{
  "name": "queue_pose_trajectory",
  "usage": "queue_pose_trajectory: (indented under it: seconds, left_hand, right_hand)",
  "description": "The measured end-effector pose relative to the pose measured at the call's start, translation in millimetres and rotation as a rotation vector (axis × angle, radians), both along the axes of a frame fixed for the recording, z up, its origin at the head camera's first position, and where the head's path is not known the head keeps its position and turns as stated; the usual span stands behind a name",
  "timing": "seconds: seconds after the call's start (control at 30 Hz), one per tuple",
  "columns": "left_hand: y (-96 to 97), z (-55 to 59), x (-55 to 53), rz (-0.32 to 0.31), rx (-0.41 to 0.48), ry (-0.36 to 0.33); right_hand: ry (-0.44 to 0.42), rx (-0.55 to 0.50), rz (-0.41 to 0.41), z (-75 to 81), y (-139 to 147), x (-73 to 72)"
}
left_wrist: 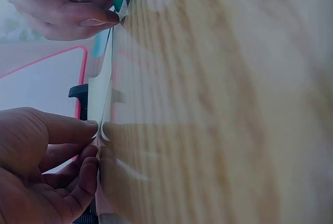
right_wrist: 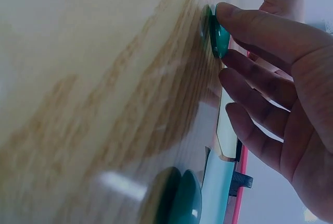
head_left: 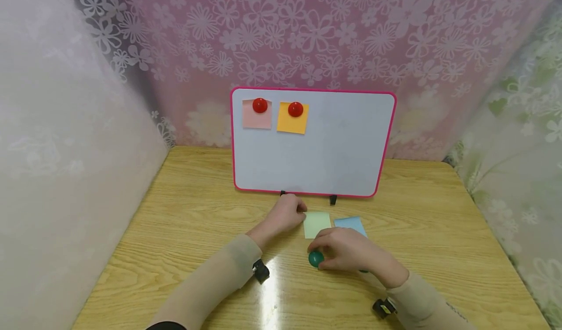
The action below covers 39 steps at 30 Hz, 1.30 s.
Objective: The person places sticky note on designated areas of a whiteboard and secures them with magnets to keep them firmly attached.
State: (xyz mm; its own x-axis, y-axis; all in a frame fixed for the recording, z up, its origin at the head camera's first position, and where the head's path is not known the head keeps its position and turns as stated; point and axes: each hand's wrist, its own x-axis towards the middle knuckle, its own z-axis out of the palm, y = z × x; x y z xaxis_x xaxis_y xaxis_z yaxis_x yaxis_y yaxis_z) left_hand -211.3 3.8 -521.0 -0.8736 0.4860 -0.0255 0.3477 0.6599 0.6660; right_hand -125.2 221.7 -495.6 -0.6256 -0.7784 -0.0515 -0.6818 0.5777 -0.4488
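Note:
My left hand (head_left: 284,214) pinches the left edge of a pale green sticky note (head_left: 317,224) on the table. In the left wrist view, the note's corner (left_wrist: 105,130) curls up at the thumb and fingertips. A round green magnet (head_left: 315,258) sits just in front of that note, and my right hand (head_left: 351,250) grips it between thumb and index finger. The right wrist view has the other right-hand fingers spread apart. Partly behind this hand lies a blue sticky note (head_left: 351,223). A second green magnet (right_wrist: 186,200) rests nearby, mostly hidden in the head view.
A pink-framed whiteboard (head_left: 338,147) stands upright behind the notes on black feet (head_left: 333,200). On its upper left, red magnets (head_left: 260,105) hold a pink note (head_left: 256,121) and an orange note (head_left: 291,124). Flowered curtains (head_left: 307,37) surround the wooden table (head_left: 189,198).

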Motion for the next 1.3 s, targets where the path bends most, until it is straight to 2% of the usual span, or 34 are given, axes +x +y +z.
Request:
queue_pose_trajectory:
  seconds: [1.3]
  left_hand:
    - [0.3,-3.3,-3.8,0.009,-0.022,-0.03]
  right_hand:
    - [0.003,0.03,-0.014,2.2,-2.7,1.5]
